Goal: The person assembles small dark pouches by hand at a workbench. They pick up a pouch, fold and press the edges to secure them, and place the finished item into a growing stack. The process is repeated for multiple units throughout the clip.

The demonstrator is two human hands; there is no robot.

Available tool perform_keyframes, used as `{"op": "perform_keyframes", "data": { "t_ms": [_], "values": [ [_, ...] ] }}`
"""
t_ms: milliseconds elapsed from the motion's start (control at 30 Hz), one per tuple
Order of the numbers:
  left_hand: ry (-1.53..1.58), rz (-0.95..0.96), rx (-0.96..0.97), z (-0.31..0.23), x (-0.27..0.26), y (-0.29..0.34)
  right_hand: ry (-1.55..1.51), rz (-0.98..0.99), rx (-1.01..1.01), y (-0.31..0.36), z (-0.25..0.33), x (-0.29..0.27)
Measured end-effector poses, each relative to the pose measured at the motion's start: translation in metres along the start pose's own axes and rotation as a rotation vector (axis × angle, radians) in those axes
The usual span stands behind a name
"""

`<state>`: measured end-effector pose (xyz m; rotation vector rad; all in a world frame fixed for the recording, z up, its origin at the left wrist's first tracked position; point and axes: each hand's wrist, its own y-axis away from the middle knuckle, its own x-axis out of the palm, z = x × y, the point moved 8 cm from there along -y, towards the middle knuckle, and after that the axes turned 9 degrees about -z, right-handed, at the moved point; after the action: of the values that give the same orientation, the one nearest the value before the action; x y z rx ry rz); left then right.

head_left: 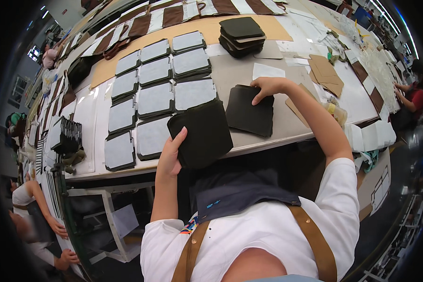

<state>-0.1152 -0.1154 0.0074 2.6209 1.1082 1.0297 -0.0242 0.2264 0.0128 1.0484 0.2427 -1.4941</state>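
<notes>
Clamping left edge of black panel in left hand; right of panel, half-curling right hand over dark stack, grip unclear; probably light, pliable; best edge-held.

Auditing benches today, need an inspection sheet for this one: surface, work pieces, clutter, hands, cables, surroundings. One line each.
Surface: white worktable, partly covered by a grey sheet and a tan sheet.
Work pieces: pale-topped stacks in rows; taller dark stack behind.
Clutter: cardboard pieces and clear plastic on the right.
Hands: left hand holds dark panel, layer count unclear; right hand touches dark pile, grip unclear.
Cables: nothing seen.
Surroundings: co-worker far right; another person's arm lower left.
</notes>
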Motion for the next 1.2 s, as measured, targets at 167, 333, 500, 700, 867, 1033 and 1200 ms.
{"op": "perform_keyframes", "data": {
  "t_ms": [167,333,500,700,867,1033,1200],
  "values": [
    [-0.020,-0.013,-0.021,0.005,0.001,0.005,-0.021,0.003,0.024,-0.018,-0.018,-0.021],
    [-0.081,0.014,-0.092,0.015,0.015,-0.001,0.028,-0.174,0.038,-0.030,-0.041,-0.055],
    [-0.218,0.059,-0.146,0.024,0.053,-0.021,-0.027,-0.288,-0.014,-0.024,-0.046,-0.052],
    [-0.215,0.173,-0.285,0.056,0.091,-0.044,-0.189,-0.491,-0.085,-0.022,-0.043,-0.051],
    [-0.294,0.197,-0.358,0.080,0.111,-0.064,-0.154,-0.863,-0.136,-0.012,-0.061,-0.059],
    [-0.707,0.188,0.103,0.062,0.114,-0.081,0.214,-1.302,-0.439,0.075,0.001,-0.044],
    [-0.991,0.202,0.278,0.062,0.110,-0.097,-0.469,-1.062,-0.256,0.149,-0.029,0.017]
  ]
}}
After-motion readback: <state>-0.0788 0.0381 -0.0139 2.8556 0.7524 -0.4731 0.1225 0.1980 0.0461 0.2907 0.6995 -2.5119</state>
